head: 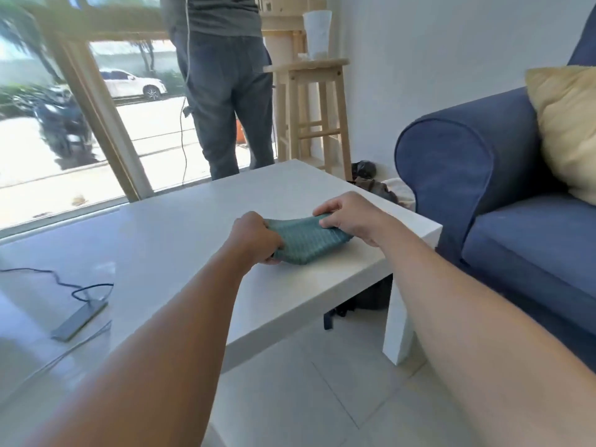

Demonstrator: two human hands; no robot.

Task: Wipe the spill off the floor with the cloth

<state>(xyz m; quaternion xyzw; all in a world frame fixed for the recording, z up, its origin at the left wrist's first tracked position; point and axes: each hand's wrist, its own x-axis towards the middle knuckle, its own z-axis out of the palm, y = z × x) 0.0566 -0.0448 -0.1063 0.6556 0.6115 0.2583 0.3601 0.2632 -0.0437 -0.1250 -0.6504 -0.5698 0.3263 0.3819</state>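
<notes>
The green cloth (306,240) sits bunched on the white counter (180,227), near its sofa-side corner, with the left hand (258,237) and right hand (351,217) closed on its ends. No spill shows on the floor (306,398); wiping looks unstarted. No readable writing anywhere.

— What sort of place is this?
— A home living room. A blue sofa (503,201) with a yellow cushion (567,127) stands beside a low white coffee table (180,240).
— Anything else?
— A wooden stool (312,114) against the wall, pale floor tiles (290,398), and a large window (80,124) facing a street with a parked car (132,83).
</notes>
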